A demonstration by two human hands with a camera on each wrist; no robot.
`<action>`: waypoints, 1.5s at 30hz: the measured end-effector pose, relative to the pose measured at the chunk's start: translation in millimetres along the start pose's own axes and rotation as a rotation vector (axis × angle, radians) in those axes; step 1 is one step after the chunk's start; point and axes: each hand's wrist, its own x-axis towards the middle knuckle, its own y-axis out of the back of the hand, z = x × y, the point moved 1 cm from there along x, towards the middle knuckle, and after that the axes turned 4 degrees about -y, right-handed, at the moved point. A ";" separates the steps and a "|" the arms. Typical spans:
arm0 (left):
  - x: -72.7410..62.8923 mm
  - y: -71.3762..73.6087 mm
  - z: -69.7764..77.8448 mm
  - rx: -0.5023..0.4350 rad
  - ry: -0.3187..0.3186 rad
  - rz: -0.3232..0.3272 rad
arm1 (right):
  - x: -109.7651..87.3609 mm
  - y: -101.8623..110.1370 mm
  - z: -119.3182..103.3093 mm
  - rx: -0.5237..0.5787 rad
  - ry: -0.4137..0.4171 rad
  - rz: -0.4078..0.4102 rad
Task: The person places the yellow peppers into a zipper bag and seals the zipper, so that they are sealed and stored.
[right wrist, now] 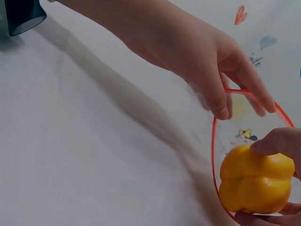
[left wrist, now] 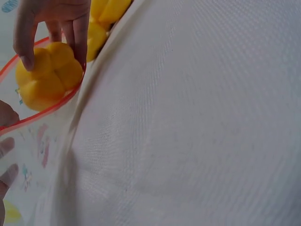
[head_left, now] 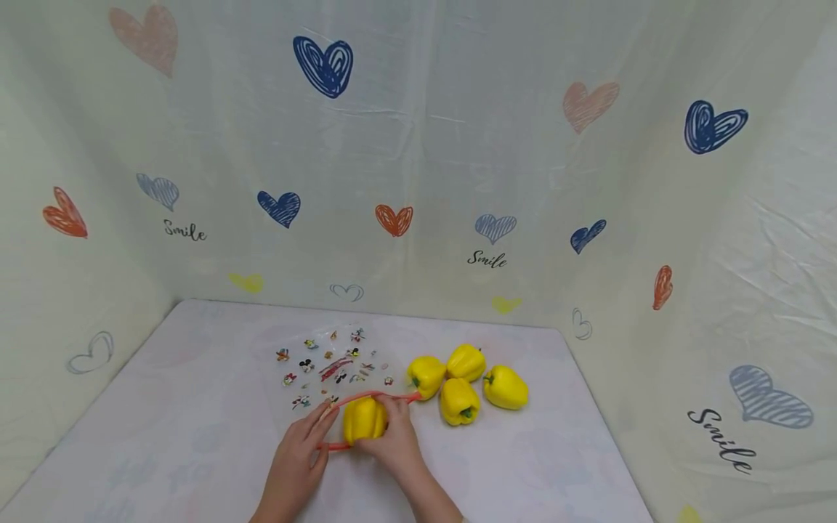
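Cloth point(head_left: 431, 152) printed with hearts point(head_left: 394, 221) and "Smile" hangs behind the white bench point(head_left: 163, 436) and along its left and right sides. On the bench lies a clear bag point(head_left: 336, 369) with cartoon prints; four yellow peppers point(head_left: 460, 399) sit just right of it. The left hand point(head_left: 296, 450) pinches the bag's red rim point(head_left: 356, 396); the right hand point(head_left: 396, 439) is clamped on a fifth pepper point(head_left: 362, 420), ringed by the parted mouth.
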 end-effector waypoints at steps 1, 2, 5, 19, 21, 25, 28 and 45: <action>0.1 0.2 0.3 0.001 0.005 -0.008 | 0.8 -2.2 1.2 -0.002 0.002 0.006; 0.3 0.3 0.5 -0.002 0.011 -0.016 | 1.5 -4.3 2.3 -0.006 0.004 0.012; 0.2 0.6 1.0 -0.008 0.034 -0.031 | 3.0 -9.9 3.3 -0.012 0.005 0.022; 0.4 1.6 2.1 -0.039 0.112 -0.066 | 6.4 -20.8 3.9 -0.090 0.029 0.048; 0.2 1.8 1.8 -0.046 0.103 -0.049 | 7.0 -21.9 4.8 -0.087 0.049 0.056; -0.1 0.6 0.8 -0.054 0.098 -0.033 | 8.5 -24.2 5.9 -0.066 0.065 0.057; -0.2 -0.6 -0.3 -0.066 0.103 -0.027 | 9.3 -25.2 5.2 -0.058 0.077 0.055; 2.9 2.7 -0.3 -0.102 0.134 -0.006 | 28.5 -28.3 -1.3 -0.103 0.096 -0.008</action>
